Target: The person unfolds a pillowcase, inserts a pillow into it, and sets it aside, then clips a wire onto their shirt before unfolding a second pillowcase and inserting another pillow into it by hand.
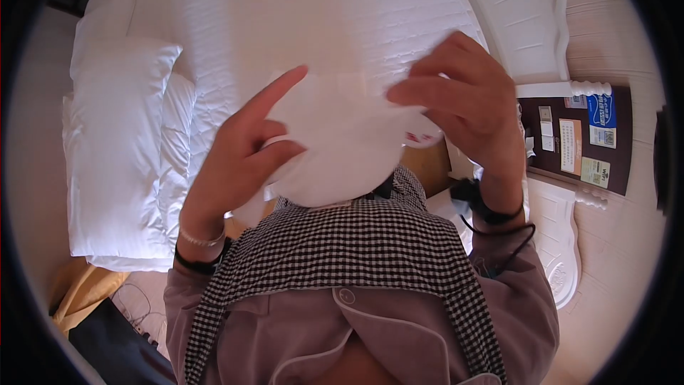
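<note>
A white rounded item (342, 160), with its far edge blurred, is in front of my chest, above the checked apron (349, 242). My left hand (249, 142) holds its left side, thumb and bent fingers at the edge and index finger stretched out across it. At its right side, my right hand (463, 93) has thumb and fingers pinched together; what lies between the fingertips is too blurred to make out. Below my right fingers shows a small white flap (422, 135) with red marks.
A bed with a white quilted cover (206, 0) lies ahead. Folded white bedding (117, 164) is piled at the left. At the right are a white carved headboard (524, 14) and a dark nightstand top (616, 160) with printed cards. A dark item (117, 342) lies lower left.
</note>
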The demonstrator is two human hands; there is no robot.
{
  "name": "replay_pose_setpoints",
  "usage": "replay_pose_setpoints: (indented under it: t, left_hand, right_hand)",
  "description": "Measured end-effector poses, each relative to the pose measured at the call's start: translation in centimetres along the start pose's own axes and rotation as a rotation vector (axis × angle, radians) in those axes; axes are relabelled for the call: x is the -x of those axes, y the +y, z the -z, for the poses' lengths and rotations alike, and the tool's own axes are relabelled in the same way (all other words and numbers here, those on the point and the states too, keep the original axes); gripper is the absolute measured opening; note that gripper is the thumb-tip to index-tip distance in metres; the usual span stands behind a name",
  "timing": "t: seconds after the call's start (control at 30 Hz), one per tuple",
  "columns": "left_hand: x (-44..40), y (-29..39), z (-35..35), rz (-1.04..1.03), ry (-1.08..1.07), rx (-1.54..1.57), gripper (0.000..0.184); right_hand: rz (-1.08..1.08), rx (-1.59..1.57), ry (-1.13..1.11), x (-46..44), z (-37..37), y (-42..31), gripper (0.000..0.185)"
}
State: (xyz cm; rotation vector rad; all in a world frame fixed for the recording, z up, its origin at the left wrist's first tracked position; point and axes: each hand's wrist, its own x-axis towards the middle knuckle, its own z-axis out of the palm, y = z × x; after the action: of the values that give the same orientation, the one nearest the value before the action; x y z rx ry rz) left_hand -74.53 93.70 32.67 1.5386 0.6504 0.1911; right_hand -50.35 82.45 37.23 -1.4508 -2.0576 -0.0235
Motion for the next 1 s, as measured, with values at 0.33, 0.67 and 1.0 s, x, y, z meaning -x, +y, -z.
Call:
replay_pose_setpoints:
  t: [0.33,0.67,1.0]
  left_hand:
    - [-8.5,1.0,-3.1,-0.087,0.188,0.684,0.025]
    - [-7.2,-1.4,-1.3,-0.203,0.023,0.578,0.025]
    - [-3.2,-2.0,4.1,-0.232,0.068,0.578,0.029]
  right_hand:
    - [-0.488,0.012,0.434,-1.5,-3.4,-2.3,0.018]
    - [-0.744,-0.878,0.340,2.1,-9.4,-0.3,0.007]
    - [-0.802,-0.705,0.597,7.2,-1.9,3.1,0.007]
